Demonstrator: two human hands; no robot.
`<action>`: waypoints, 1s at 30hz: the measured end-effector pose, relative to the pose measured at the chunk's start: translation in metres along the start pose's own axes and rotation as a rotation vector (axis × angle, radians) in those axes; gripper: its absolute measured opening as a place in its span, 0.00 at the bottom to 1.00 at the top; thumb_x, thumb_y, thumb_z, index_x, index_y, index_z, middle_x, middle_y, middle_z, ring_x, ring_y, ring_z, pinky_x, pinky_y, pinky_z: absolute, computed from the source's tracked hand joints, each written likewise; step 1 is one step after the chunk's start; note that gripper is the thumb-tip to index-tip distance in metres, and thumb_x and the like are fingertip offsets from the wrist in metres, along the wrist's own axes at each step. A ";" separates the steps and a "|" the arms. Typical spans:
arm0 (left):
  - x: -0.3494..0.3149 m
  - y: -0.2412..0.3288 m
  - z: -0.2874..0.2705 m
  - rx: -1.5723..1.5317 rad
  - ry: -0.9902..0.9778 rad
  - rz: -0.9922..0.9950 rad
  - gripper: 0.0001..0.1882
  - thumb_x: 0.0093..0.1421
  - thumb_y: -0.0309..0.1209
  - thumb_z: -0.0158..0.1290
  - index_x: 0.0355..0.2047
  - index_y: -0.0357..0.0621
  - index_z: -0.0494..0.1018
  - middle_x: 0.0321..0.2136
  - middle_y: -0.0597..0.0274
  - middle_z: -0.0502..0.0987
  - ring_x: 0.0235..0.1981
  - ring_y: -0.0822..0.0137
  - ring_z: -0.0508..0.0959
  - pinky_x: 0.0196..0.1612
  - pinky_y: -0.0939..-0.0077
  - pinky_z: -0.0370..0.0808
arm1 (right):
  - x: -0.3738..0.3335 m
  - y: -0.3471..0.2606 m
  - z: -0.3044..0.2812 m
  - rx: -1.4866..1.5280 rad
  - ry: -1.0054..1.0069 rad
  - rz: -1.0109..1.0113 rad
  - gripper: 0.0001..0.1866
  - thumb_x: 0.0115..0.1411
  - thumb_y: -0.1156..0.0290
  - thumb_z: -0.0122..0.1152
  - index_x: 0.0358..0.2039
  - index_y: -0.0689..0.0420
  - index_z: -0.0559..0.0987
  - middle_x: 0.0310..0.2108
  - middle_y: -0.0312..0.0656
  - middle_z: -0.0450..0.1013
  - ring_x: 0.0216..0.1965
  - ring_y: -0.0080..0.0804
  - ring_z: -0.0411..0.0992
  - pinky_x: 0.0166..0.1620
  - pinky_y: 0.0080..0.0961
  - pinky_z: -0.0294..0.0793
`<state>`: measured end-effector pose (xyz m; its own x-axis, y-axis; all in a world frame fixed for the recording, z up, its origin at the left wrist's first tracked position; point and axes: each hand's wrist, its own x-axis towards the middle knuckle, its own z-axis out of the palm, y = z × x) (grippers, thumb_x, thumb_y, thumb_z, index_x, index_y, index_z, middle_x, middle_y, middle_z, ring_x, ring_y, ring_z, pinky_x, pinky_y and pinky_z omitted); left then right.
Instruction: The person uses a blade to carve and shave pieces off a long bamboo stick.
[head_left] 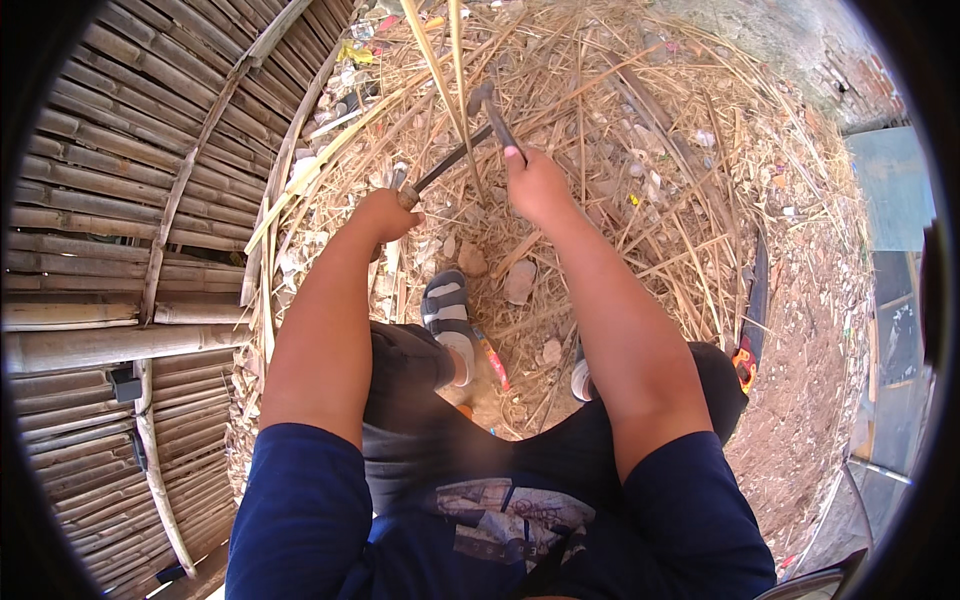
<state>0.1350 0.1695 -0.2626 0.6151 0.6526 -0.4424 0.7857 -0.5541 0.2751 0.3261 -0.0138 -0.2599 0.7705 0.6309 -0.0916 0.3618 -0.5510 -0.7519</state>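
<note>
L hand (382,215) has its fingers wrapped round the brown grip of a dark, straight-bladed metal knife (450,164); R hand (540,188) has its fingers closed round the shaft of a dark hammer w/ a metal head (482,97), held at the knife's far end. Can't tell if hammer & blade touch.

Pale yellow bamboo strip (428,45) stands at the knife, w/ 2 legs spread above it & a narrow end below.

Progress, my read: approx. partway. Upper part looks split; the bit below the knife seems whole, so prob. that's what's left. Loose straw-coloured bamboo splinters (630,250) lie all round the knife, so some cutting looks done.

Count: 1 knife, 1 hammer, 1 strip w/ 2 legs, 1 black-bladed handsaw w/ red-and-yellow handle (746,362) well right of & below the knife, 1 brown bamboo-slat wall (110,180) to its left, 1 grey-and-black striped shoe (446,303) below it. Splinters: too many to count.
</note>
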 end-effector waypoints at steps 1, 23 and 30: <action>0.000 -0.001 -0.001 0.012 -0.009 -0.012 0.32 0.55 0.52 0.66 0.45 0.34 0.78 0.40 0.42 0.82 0.43 0.46 0.82 0.48 0.57 0.77 | -0.001 -0.009 -0.006 0.030 0.030 -0.043 0.28 0.73 0.48 0.44 0.38 0.64 0.77 0.31 0.56 0.77 0.36 0.57 0.77 0.42 0.49 0.73; 0.000 0.006 0.008 0.159 0.007 0.029 0.32 0.53 0.55 0.66 0.43 0.37 0.81 0.42 0.44 0.82 0.46 0.46 0.82 0.51 0.57 0.78 | -0.013 0.026 -0.002 0.008 0.005 -0.018 0.27 0.74 0.51 0.43 0.41 0.66 0.76 0.35 0.63 0.78 0.40 0.63 0.76 0.45 0.53 0.73; 0.008 -0.011 -0.023 0.216 0.034 0.170 0.35 0.51 0.59 0.65 0.46 0.40 0.81 0.42 0.45 0.82 0.46 0.47 0.82 0.51 0.58 0.78 | -0.004 -0.021 -0.046 0.142 0.164 -0.087 0.27 0.73 0.49 0.45 0.40 0.65 0.77 0.32 0.61 0.78 0.38 0.63 0.77 0.43 0.52 0.73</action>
<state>0.1327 0.1930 -0.2495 0.7419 0.5556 -0.3753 0.6409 -0.7522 0.1533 0.3397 -0.0299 -0.2135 0.8188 0.5689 0.0766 0.3622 -0.4085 -0.8378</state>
